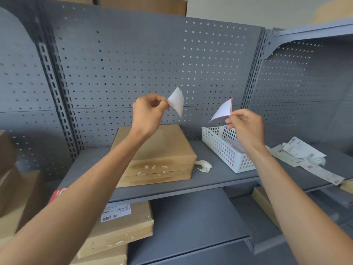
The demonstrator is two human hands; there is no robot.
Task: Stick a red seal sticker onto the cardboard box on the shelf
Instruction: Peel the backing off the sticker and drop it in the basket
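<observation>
The left hand (148, 113) pinched a plain white backing sheet (176, 101) by one corner. The right hand (246, 127) pinched the sticker (222, 110), white side toward the camera with a red edge showing, by its lower corner. Both pieces were held apart in the air above the shelf (208, 180). The cardboard box (164, 150) lay flat on the shelf below the left hand, beside a white basket (219, 146).

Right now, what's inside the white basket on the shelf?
The white basket holds what looks like flat white sheets with some red lying on its floor. The right hand and wrist cover the back part, so the rest of its contents cannot be seen.
</observation>
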